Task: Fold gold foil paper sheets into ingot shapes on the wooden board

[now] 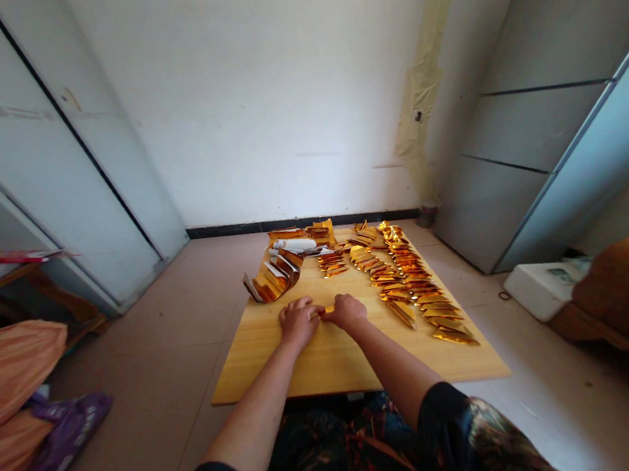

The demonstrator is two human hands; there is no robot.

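Near the middle of the wooden table (251,373), my left hand (300,321) and my right hand (347,311) meet over a small piece of gold foil paper (327,309). Both hands have their fingers closed on it, and they hide most of it. Long rows of folded gold pieces (416,276) run down the table's right side. A shorter stack of folded pieces (332,265) lies beyond my hands. At the back left are curved gold sheets (275,278) and a white packet (295,246).
A white wall (277,118) stands behind the table. Grey cabinets (51,145) are on the left, with orange and purple bags (11,380) below. A refrigerator (515,188), a white box (540,290) and wooden furniture (614,298) are on the right.
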